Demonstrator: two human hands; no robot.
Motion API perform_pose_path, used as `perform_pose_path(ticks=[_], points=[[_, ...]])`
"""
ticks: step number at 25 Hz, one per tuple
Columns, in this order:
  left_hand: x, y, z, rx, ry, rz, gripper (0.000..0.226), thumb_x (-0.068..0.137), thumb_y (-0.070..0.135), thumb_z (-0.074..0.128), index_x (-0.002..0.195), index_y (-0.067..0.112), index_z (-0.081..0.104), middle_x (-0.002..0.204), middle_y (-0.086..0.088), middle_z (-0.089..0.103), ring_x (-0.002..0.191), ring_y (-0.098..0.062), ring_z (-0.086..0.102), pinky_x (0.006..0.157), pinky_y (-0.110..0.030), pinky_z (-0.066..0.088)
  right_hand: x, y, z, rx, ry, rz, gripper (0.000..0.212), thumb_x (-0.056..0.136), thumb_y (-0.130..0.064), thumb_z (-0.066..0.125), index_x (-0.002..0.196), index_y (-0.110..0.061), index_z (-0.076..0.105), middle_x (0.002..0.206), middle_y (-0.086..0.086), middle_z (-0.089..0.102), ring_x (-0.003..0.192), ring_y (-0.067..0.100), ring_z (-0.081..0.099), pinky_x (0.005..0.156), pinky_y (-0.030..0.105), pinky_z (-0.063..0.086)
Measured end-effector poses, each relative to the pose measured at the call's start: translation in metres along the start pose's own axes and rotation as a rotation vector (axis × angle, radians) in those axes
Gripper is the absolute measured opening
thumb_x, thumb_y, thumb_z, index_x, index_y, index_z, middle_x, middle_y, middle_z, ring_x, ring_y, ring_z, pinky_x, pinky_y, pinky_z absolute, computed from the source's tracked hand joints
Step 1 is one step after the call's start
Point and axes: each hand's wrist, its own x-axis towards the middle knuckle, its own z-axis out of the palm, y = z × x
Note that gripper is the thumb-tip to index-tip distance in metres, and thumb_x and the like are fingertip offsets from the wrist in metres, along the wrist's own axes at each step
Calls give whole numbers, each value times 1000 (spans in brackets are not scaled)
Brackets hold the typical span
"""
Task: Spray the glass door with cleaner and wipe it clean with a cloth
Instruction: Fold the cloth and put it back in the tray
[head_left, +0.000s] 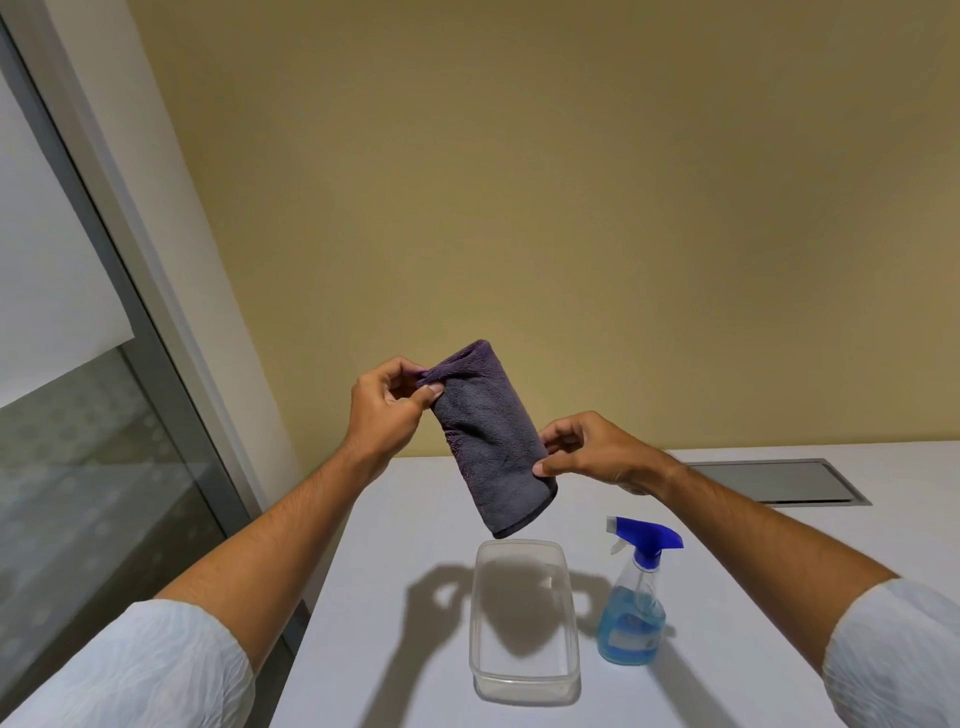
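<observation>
White table (753, 675) below ochre wall (519, 182) — glass door (78, 493) leftward

A single wide-angle view from the person's head looks forward and slightly down, from just above the near edge of the white table (727, 519), towards the yellow wall (519, 208) behind its far edge. It sits close: both forearms reach in from the bottom corners. The glass door (78, 467) runs along the table's left side.

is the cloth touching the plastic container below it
Cannot tell. In the head view the cloth hangs over the clear container, its lower corner overlapping the far rim, so no gap or contact shows plainly.
</observation>
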Motion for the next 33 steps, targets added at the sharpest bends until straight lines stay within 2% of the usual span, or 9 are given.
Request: perform_pose_path(ticks=[5,10,13,15,17,21,26,29,33], points=[[-2,1,-3,-62,23,-36,20,84,-6,66,76,13,62,76,-6,64,72,-15,59,71,-26,58,0,-2,12,-16,-55,-29,32,75,-16,83,105,-11,73,103,6,75,88,16,65,84,30,55],[-3,-3,-18,-60,-9,-92,18,82,-6,68,76,9,61,71,-6,61,67,-13,59,69,-25,59,2,-10,15,-47,8,-43,16,78,-10,79,91,-2,75,83,6,73,73,11,63,68,25,49],[-9,-13,-36,140,-137,-141,17,75,5,73,88,11,63,69,0,62,71,-18,59,77,-34,56,2,-19,5,-164,-40,-16,14,78,-13,79,89,-4,76,90,17,75,77,15,65,72,31,52],[-14,-16,-44,361,-274,-123,39,69,15,69,106,21,58,66,4,62,67,-17,58,74,-36,52,4,-24,1,-230,-62,0,13,77,-12,79,87,-5,76,90,19,74,75,16,64,71,34,50],[-18,-18,-46,508,-432,-133,54,67,28,67,117,33,48,78,-5,68,73,-25,63,74,-39,53,6,-28,0,-272,-68,10,11,77,-11,78,86,-5,75,84,16,74,72,14,63,70,34,50],[-18,-27,-44,582,-550,-132,42,72,54,63,108,39,48,94,-16,69,87,-37,65,79,-50,53,8,-32,0,-343,-101,25,9,77,-9,77,85,-5,75,77,6,72,68,12,62,68,32,49],[-16,-33,-34,687,-510,-66,23,63,38,69,79,24,62,81,-3,71,83,-24,66,74,-41,55,10,-30,1,-439,-115,48,9,76,-11,78,85,-9,76,85,10,76,71,12,64,73,38,54],[-14,-39,-30,701,-482,19,26,60,30,71,84,23,62,79,2,69,70,-16,64,65,-36,57,12,-29,4,-470,-108,70,10,75,-13,79,84,-10,76,87,12,76,71,14,64,75,42,56],[-12,-48,-31,684,-571,45,29,62,26,76,85,25,58,82,4,67,52,-10,56,54,-27,47,16,-26,9,-482,-56,133,16,71,-15,84,83,-10,75,78,6,73,68,13,63,66,35,53]])
